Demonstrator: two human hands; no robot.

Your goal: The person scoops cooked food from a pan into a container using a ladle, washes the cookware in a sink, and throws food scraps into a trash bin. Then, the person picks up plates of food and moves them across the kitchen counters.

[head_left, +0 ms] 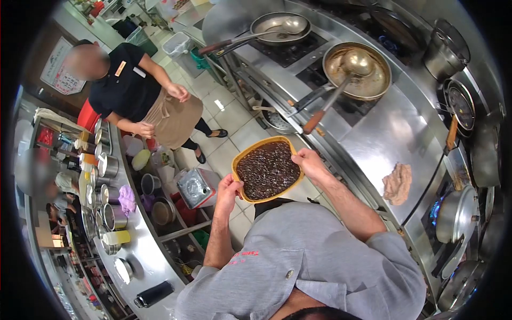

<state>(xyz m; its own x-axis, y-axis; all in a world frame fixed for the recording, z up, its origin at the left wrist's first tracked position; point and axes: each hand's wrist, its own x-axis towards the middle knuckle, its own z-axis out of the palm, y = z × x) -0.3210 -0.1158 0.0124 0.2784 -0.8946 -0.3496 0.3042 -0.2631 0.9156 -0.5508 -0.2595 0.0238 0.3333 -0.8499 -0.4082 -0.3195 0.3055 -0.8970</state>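
Between my two hands I hold a yellow plastic container in front of my body, above the tiled floor. Small dark brown, glossy pieces, perhaps beans, fill it; I cannot tell their exact kind. My left hand grips the rim at the lower left, thumb on the edge. On the opposite side my right hand closes on the rim, with fingers partly hidden below. The container looks roughly level.
Stove at right: a pan with a ladle, a second pan, a crumpled cloth, and a lidded pot beside a blue flame. A person in a dark shirt and apron stands ahead. Left counter holds metal containers.
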